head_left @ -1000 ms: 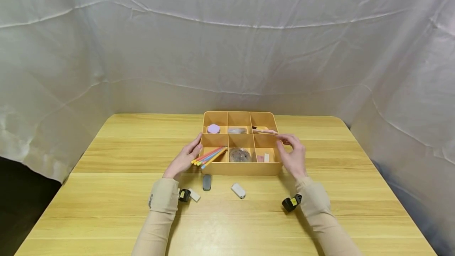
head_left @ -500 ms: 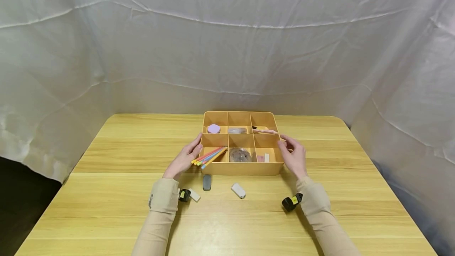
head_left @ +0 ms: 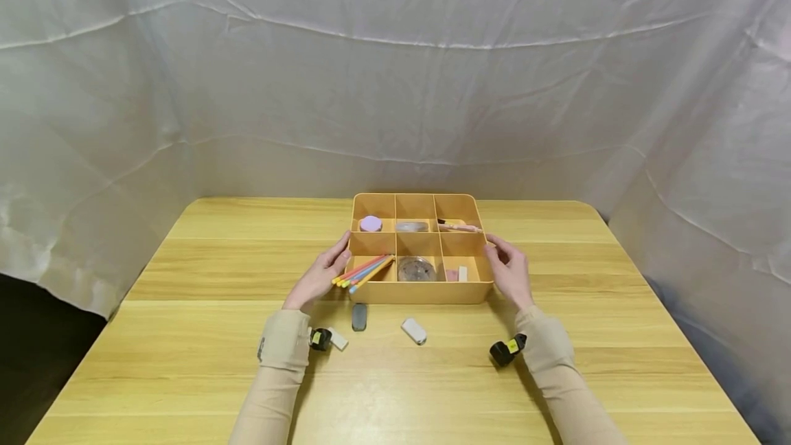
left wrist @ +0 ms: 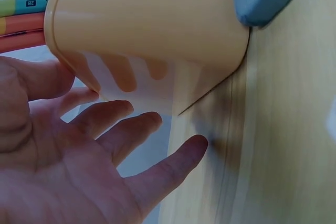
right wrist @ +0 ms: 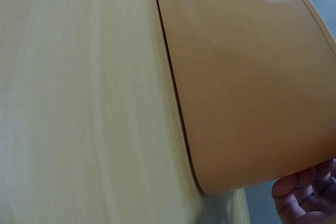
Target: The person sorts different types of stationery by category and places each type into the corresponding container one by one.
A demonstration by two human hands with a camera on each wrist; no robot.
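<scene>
An orange organizer box (head_left: 420, 293) with several compartments sits on the table. My left hand (head_left: 316, 281) lies along its left side; in the left wrist view the fingers (left wrist: 173, 169) are extended and spread, with the thumb by the rim. At the right wall is my right hand (head_left: 511, 273), fingers loosely bent beside it; in the right wrist view its fingertips (right wrist: 286, 187) show at the box's edge. Pencils (head_left: 367, 272) lean out of the front left compartment. A round clear container (head_left: 417, 269) and a small white block (head_left: 463, 273) fill the other front compartments.
In front of the box lie a dark grey oblong item (head_left: 359, 317), a white oblong item (head_left: 414, 331) and a white block (head_left: 338, 339). A purple round item (head_left: 371, 224), a clear item (head_left: 412, 226) and pens (head_left: 459, 227) occupy the back compartments. A grey curtain (head_left: 395, 108) hangs behind.
My right hand's fingers have shifted slightly right, from over the box's right rim to its outer side. The left hand stays in place.
</scene>
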